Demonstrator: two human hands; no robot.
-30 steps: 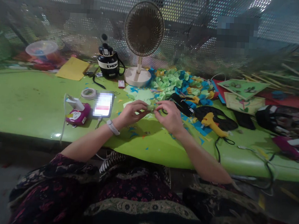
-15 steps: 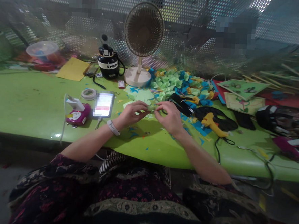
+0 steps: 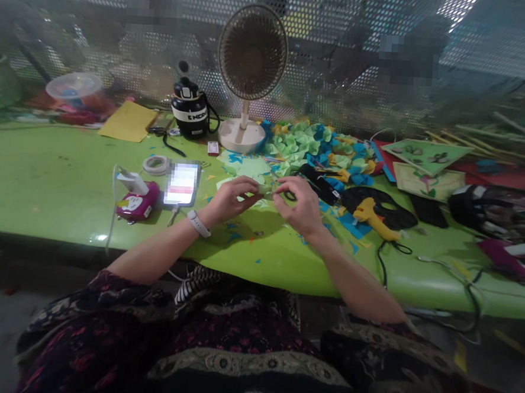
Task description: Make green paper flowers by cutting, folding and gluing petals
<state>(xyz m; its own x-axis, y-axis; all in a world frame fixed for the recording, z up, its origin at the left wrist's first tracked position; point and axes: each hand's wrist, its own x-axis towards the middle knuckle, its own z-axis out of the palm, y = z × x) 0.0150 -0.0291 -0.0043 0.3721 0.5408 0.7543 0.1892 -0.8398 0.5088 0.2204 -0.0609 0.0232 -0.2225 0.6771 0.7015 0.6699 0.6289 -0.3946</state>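
Note:
Both my hands meet above the green table (image 3: 45,177), pinching one small pale green folded paper piece (image 3: 264,189) between their fingertips. My left hand (image 3: 230,198), with a white band at the wrist, grips its left end. My right hand (image 3: 298,206) grips its right end. Just behind the hands lie pale green paper sheets (image 3: 249,167) and a heap of folded green, blue and yellow paper pieces (image 3: 319,143). Small paper scraps are scattered under my hands.
A lit phone (image 3: 182,183) and a pink device (image 3: 136,203) with a white charger lie to the left, with a tape roll (image 3: 155,164). A desk fan (image 3: 251,71) and black bottle (image 3: 190,110) stand behind. A yellow glue gun (image 3: 374,216) and cables lie right.
The hands have stayed in place on the paper piece; only the fingers shift slightly.

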